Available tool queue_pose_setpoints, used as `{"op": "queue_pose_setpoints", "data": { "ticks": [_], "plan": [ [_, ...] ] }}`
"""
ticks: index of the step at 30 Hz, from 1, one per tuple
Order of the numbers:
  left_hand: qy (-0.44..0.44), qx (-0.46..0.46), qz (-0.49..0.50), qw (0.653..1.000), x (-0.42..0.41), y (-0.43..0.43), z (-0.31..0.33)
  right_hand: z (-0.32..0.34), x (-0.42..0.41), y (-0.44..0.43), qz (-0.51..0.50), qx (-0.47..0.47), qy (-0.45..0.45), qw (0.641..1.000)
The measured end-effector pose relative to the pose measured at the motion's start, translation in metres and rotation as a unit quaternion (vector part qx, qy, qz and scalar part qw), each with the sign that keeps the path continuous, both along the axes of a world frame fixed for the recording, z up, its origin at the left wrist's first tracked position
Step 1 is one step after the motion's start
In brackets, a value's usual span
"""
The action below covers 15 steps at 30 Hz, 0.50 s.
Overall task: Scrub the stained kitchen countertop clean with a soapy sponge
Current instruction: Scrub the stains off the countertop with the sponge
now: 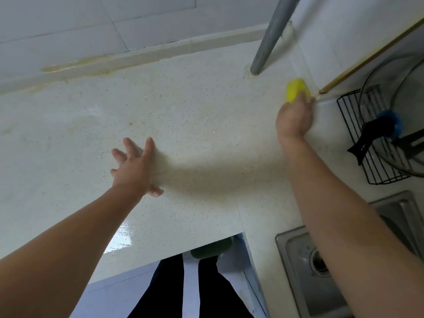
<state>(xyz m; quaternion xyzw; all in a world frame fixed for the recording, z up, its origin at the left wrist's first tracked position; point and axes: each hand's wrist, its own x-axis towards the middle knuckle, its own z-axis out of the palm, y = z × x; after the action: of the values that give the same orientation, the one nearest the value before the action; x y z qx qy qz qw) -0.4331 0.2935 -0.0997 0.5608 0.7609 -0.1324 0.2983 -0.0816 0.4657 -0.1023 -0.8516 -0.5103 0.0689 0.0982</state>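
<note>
The left forearm (pixel 57 249) leads to the left hand (pixel 135 166), open with fingers spread on the speckled countertop (pixel 195 115). The right hand (pixel 294 115) grips the yellow sponge (pixel 296 89) in the back-right corner beside the grey pipe (pixel 268 42). The yellowish stain (pixel 75 64) lies well to the sponge's left.

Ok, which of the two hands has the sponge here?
The right hand, gripping the yellow sponge near the pipe; the left hand rests spread and empty on the countertop.
</note>
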Motion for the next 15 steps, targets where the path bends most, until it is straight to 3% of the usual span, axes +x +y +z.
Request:
{"op": "queue_pose_setpoints", "data": {
  "ticks": [2, 5, 7, 9, 10, 12, 14, 15],
  "plan": [
    [0.004, -0.002, -0.001, 1.0, 0.003, 0.001, 0.0, -0.004, 0.001, 0.01, 0.004, -0.049, -0.004, 0.999],
    [0.007, -0.002, -0.003, 1.0, 0.004, 0.0, 0.002, -0.009, -0.037, -0.019, 0.174, -0.087, -0.014, 0.981],
    [0.006, -0.002, -0.002, 1.0, 0.005, 0.0, 0.004, -0.009, -0.059, -0.052, 0.357, -0.133, -0.009, 0.925],
    [0.006, 0.001, -0.002, 1.0, 0.006, 0.0, 0.006, -0.004, -0.049, -0.052, 0.44, -0.122, -0.041, 0.889],
    [0.004, 0.001, -0.002, 1.0, 0.006, 0.001, 0.006, -0.002, -0.036, -0.035, 0.417, -0.098, -0.069, 0.901],
    [0.001, 0.003, -0.002, 1.0, 0.005, 0.001, 0.004, -0.002, -0.001, 0.008, 0.28, -0.053, -0.112, 0.952],
    [0.003, 0.002, -0.002, 1.0, 0.004, 0.001, 0.002, -0.003, 0.034, 0.038, 0.138, -0.036, -0.102, 0.984],
    [0.007, -0.001, -0.004, 1.0, 0.004, 0.001, 0.002, -0.005, 0.037, 0.042, 0.117, -0.049, -0.079, 0.989]
  ]
}}
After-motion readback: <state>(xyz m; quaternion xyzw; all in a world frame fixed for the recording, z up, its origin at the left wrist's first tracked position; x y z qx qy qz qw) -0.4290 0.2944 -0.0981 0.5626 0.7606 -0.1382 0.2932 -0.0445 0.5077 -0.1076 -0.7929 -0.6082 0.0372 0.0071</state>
